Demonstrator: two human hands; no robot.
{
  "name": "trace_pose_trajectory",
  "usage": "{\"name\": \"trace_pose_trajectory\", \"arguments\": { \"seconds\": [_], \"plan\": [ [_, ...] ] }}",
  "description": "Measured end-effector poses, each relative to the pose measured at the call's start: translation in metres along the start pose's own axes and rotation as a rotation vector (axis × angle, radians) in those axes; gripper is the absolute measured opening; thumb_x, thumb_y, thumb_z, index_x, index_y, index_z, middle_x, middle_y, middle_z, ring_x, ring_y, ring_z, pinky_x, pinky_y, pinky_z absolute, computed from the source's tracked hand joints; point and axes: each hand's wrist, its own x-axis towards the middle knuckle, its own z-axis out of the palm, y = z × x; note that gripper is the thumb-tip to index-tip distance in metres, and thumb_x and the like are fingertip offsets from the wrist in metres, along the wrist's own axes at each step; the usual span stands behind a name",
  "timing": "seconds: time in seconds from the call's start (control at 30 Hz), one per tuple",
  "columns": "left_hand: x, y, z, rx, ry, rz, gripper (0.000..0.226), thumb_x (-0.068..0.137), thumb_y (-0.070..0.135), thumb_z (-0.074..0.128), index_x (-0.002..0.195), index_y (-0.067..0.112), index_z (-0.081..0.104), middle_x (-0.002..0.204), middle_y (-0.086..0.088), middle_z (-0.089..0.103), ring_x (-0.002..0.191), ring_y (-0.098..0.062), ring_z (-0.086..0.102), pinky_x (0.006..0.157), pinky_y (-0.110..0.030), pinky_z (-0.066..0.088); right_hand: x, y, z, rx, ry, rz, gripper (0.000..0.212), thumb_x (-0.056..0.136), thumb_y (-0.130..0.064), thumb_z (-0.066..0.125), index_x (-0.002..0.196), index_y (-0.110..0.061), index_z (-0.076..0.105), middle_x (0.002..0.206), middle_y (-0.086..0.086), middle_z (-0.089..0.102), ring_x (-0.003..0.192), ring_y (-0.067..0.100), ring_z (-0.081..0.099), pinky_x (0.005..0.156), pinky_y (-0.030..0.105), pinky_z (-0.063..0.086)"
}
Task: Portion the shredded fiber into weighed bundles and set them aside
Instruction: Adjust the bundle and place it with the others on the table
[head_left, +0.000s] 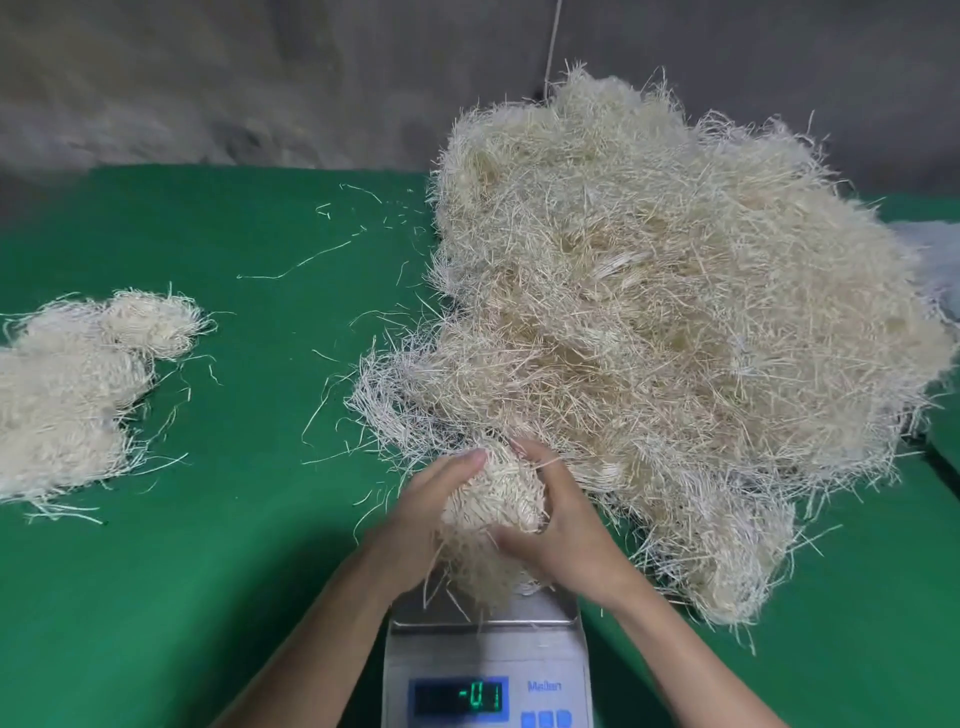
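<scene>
Hands meet low in the frame's centre: the left hand (426, 514) and right hand (563, 530) cup a fiber clump (493, 501) from either side, fingers curled round it, just over the scale (488, 649) at the bottom edge. The fiber heap (675, 338) fills the right. Smaller bundles (67, 395) lie at the left edge on the green cloth (234, 571).

The digital scale (488, 670) shows "-0.1" in green digits on its dark display (460, 698); a blurred blue brand word sits just right of it.
</scene>
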Motion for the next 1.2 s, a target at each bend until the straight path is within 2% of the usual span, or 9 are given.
{"name": "trace_pose_trajectory", "arguments": {
  "seconds": [0.07,0.17,0.3,0.43,0.5,0.63,0.8,0.93,1.2],
  "plan": [
    [-0.005,-0.005,-0.011,-0.063,-0.085,0.02,0.034,0.077,0.035,0.067,0.1,0.012,0.06,0.108,-0.013,0.061,0.085,-0.019,0.066,0.068,-0.029,0.053,0.0,0.004,-0.007,0.071,0.037,0.066,0.076,0.078,-0.023,0.074,0.129,-0.05,0.025,0.129,-0.025,0.03,0.125,0.004,0.035,0.105,0.026,0.031],
    [-0.006,-0.016,-0.012,0.357,0.214,0.098,0.048,0.064,0.026,0.069,0.111,0.022,0.06,0.113,-0.009,0.063,0.095,-0.023,0.066,0.061,-0.024,0.05,0.001,0.009,-0.01,0.031,0.026,0.117,0.06,0.08,-0.025,0.072,0.12,-0.047,0.034,0.121,-0.027,0.036,0.122,0.023,0.049,0.089,0.023,0.047],
    [-0.002,-0.028,-0.013,0.542,0.352,0.182,0.037,0.076,0.008,0.067,0.112,0.01,0.06,0.098,-0.006,0.064,0.06,0.005,0.056,0.047,-0.014,0.038,0.009,0.013,-0.004,-0.165,-0.029,0.119,0.063,0.084,-0.03,0.068,0.138,-0.023,0.037,0.14,0.004,0.044,0.124,0.022,0.044,0.106,0.036,0.034],
    [-0.01,-0.034,-0.027,0.48,0.368,0.152,0.059,0.079,0.006,0.063,0.134,0.019,0.047,0.112,0.005,0.056,0.082,-0.005,0.062,0.062,-0.019,0.051,0.016,0.013,0.008,-0.335,-0.065,0.09,0.065,0.087,-0.037,0.06,0.144,-0.03,0.029,0.139,0.004,0.042,0.126,0.019,0.033,0.112,0.042,0.018],
    [-0.016,-0.03,-0.03,0.353,0.387,0.249,0.063,0.08,0.004,0.059,0.137,0.024,0.042,0.121,0.01,0.05,0.079,0.014,0.059,0.059,-0.006,0.046,0.02,0.012,0.009,-0.401,-0.059,0.057,0.062,0.088,-0.037,0.058,0.143,-0.027,0.031,0.136,0.004,0.043,0.128,0.018,0.03,0.113,0.042,0.015],
    [-0.029,-0.016,-0.033,0.388,0.299,0.378,0.045,0.073,0.026,0.048,0.115,0.039,0.058,0.121,0.028,0.056,0.11,0.016,0.049,0.082,-0.004,0.038,0.024,0.009,0.007,-0.345,-0.015,-0.087,0.055,0.084,-0.03,0.063,0.134,-0.025,0.042,0.129,-0.005,0.043,0.121,0.015,0.04,0.109,0.051,0.027],
    [-0.029,-0.025,-0.026,0.536,0.23,0.327,0.029,0.087,0.03,0.057,0.116,0.026,0.061,0.098,0.003,0.062,0.097,0.0,0.052,0.071,-0.025,0.048,0.024,0.007,0.005,-0.149,-0.044,-0.046,0.074,0.077,-0.038,0.067,0.141,-0.036,0.03,0.136,-0.009,0.045,0.125,0.014,0.043,0.106,0.043,0.038],
    [-0.031,-0.025,-0.033,0.426,0.329,0.313,0.044,0.065,0.058,0.051,0.103,0.038,0.06,0.102,0.021,0.063,0.097,0.008,0.058,0.081,-0.017,0.043,0.023,0.001,-0.008,-0.001,0.016,-0.02,0.057,0.075,-0.057,0.053,0.129,-0.04,0.045,0.126,-0.023,0.048,0.113,-0.005,0.048,0.082,0.011,0.037],
    [-0.033,-0.01,-0.035,0.283,0.454,0.465,0.053,0.073,0.047,0.049,0.115,0.018,0.062,0.109,0.016,0.063,0.097,0.015,0.056,0.073,0.003,0.038,0.017,0.001,-0.019,0.177,0.157,-0.052,0.017,0.095,-0.036,0.048,0.105,-0.042,0.061,0.118,-0.018,0.062,0.107,-0.01,0.054,0.086,0.01,0.04]
  ]
}}
